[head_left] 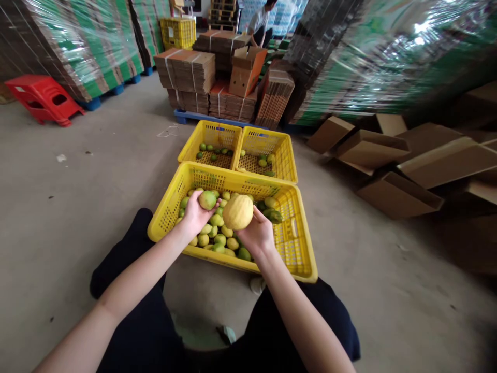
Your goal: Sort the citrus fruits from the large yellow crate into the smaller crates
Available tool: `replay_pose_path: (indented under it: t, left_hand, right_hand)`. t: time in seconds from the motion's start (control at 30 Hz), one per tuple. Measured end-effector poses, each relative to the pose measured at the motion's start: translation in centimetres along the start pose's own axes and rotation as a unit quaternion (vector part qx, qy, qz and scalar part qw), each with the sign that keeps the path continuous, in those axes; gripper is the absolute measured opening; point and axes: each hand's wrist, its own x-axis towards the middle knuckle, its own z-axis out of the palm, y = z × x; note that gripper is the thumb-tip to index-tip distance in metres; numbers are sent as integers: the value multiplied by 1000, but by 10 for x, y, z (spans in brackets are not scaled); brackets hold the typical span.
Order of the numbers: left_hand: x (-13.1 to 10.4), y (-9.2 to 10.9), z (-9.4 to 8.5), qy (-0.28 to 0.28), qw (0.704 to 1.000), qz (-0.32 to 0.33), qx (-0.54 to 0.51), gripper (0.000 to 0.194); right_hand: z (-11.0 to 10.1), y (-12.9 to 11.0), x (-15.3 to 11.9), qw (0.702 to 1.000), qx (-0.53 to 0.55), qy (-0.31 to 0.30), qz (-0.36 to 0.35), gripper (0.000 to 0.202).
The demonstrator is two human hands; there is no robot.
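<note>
My left hand (pixel 197 211) holds a small green-yellow fruit (pixel 207 200) over the left half of a large yellow crate (pixel 306 243). In my right hand (pixel 257 232) rests a much bigger pale yellow fruit (pixel 238 212), held just to the right of the green one without touching it. Below both hands, the crate holds several green and yellow fruits (pixel 216 220), mostly at its left and middle. Darker green fruits (pixel 273 215) lie right of my right hand. Part of the pile is hidden behind my hands and the big fruit.
Two smaller yellow crates (pixel 209 129) (pixel 285 155) with some fruits stand beyond the large one. Behind them is a pallet of flattened cartons (pixel 190 72). Open cardboard boxes (pixel 373 147) lie at right, a red stool (pixel 44 98) at left. A person (pixel 259 23) crouches far back.
</note>
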Motion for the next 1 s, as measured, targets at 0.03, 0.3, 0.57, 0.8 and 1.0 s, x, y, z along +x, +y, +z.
replay_pose_path:
  t: [0.03,0.3,0.57,0.8,1.0]
  left_hand:
    - [1,0,0,-5,1000,2,-4,17]
    - [-1,0,-6,-54,998,10,44,14]
    - [-3,3,-5,-73,995,6,72,6]
    - [-1,3,-6,-105,992,-3,68,6]
    - [-2,4,-8,-139,984,1,111,8]
  right_hand:
    - [1,0,-1,1000,-9,5,6,37]
    - [1,5,-5,1000,6,-3,17,30]
    - [6,4,-11,1000,-1,6,-3,19]
    - [3,6,-5,997,31,71,-14,20]
    - [4,6,-3,995,19,94,-29,22]
